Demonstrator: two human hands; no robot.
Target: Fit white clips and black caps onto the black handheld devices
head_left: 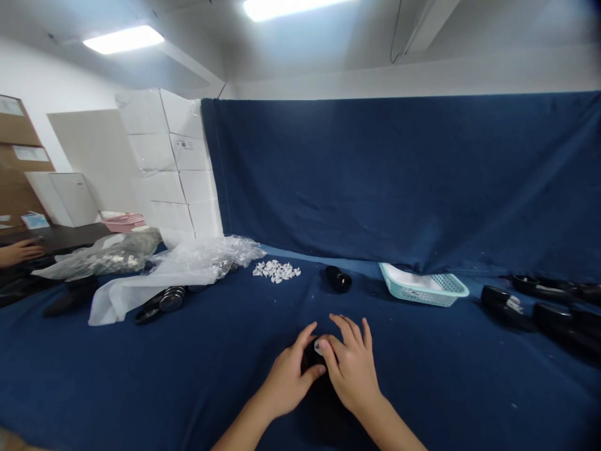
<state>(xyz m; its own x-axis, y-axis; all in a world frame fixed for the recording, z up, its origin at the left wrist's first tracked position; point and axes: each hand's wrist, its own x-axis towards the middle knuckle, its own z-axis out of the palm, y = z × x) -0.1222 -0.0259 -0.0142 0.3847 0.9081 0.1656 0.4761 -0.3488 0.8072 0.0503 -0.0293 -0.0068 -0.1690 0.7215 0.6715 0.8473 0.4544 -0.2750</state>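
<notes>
White boxes stand stacked beside blue cloth.

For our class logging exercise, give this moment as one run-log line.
left hand: holds black part; right hand: thumb at white piece; nearby: white pile, teal basket

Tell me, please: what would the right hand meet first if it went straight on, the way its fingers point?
The right hand would probably meet the black object lying beyond it on the blue cloth, though depth is unclear.
</notes>
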